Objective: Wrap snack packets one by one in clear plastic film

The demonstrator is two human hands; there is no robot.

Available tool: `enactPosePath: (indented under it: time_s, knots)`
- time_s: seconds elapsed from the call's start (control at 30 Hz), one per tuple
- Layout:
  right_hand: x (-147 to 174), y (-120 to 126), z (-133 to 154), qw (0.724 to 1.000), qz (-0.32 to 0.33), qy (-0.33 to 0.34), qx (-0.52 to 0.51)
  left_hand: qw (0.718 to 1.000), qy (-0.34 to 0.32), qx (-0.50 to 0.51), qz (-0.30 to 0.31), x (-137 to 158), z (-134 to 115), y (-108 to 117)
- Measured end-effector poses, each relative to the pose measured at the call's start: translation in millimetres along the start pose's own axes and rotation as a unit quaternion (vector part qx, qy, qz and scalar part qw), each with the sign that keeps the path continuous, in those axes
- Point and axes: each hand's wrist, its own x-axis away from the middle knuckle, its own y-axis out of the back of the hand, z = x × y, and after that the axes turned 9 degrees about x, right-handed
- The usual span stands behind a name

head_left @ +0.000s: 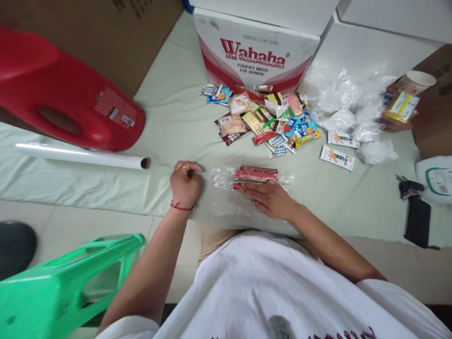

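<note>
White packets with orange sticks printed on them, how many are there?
2: upper packet beside the crumpled clear plastic; lower packet just below it in view. Others may be hidden.

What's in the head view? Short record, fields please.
left hand: curled, left of the clear plastic bag; no held item visible
right hand: fingers laid over red packets
red packets: in or on the bag, can't tell which
beyond hands: loose pile of wrapped snacks before Wahaha box
left side: red jug, white roll
right side: keys
</note>
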Motion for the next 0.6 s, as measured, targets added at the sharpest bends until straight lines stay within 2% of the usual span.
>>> enactPosePath:
  time_s: [0.07, 0.13, 0.17, 0.27, 0.33, 0.4, 0.47, 0.53, 0.6]
  knots:
    - [-1, 0, 1, 1.000, 0.000, 0.005, 0.012, 0.998, -0.048, -0.045, -0.024, 13, -8, 11]
    - [-3, 1, 2, 1.000, 0.000, 0.010, 0.022, 0.983, -0.167, -0.075, -0.026, 31, -20, 20]
    - [-4, 2, 2, 1.000, 0.002, 0.010, 0.027, 0.967, -0.241, -0.077, -0.007, 42, -27, 23]
    - [-7, 7, 4, 0.999, 0.004, 0.010, 0.037, 0.896, -0.418, -0.065, 0.134, 72, -47, 27]
    - [-9, 10, 6, 0.999, 0.000, 0.011, 0.038, 0.854, -0.469, -0.079, 0.210, 86, -57, 23]
    - [-10, 12, 7, 0.999, -0.002, 0.014, 0.037, 0.837, -0.482, -0.089, 0.242, 89, -63, 18]
    - [-9, 12, 7, 0.999, 0.004, 0.018, 0.038, 0.841, -0.474, -0.071, 0.251, 80, -68, 13]
    - [-9, 12, 6, 0.999, 0.021, 0.020, 0.045, 0.860, -0.435, -0.037, 0.264, 62, -73, 10]
    - [-8, 13, 5, 0.998, 0.040, 0.023, 0.053, 0.888, -0.362, -0.002, 0.283, 37, -79, 7]
